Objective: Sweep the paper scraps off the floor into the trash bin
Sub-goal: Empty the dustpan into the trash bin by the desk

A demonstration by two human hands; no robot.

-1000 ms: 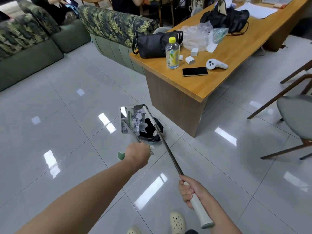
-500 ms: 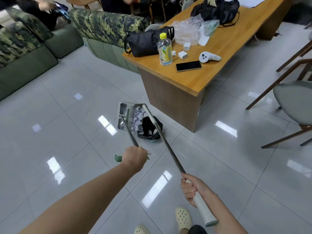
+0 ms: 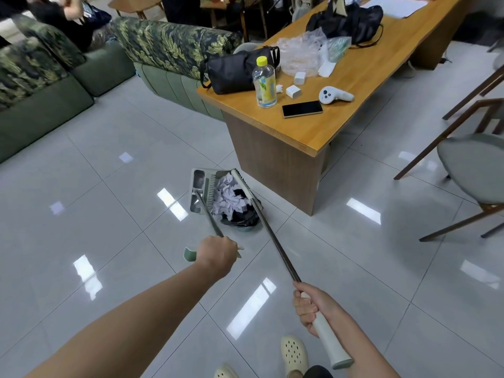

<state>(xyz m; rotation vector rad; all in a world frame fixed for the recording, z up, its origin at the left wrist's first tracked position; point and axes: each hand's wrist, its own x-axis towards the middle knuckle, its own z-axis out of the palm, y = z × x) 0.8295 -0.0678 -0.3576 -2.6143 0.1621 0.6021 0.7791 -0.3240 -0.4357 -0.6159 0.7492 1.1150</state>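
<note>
1. The left hand (image 3: 216,255), at frame centre, grips the handle of the long-handled grey dustpan (image 3: 203,190); the right hand (image 3: 313,306), lower right, grips the white-gripped metal broom (image 3: 268,230).
2. Both shafts run up-frame, converging on the white crumpled paper scraps (image 3: 229,197).
3. The scraps lie over the black-bagged trash bin (image 3: 241,218).
4. The wooden table (image 3: 275,165) stands just beside it on the right; open tile lies left.

No legible text anywhere.
</note>
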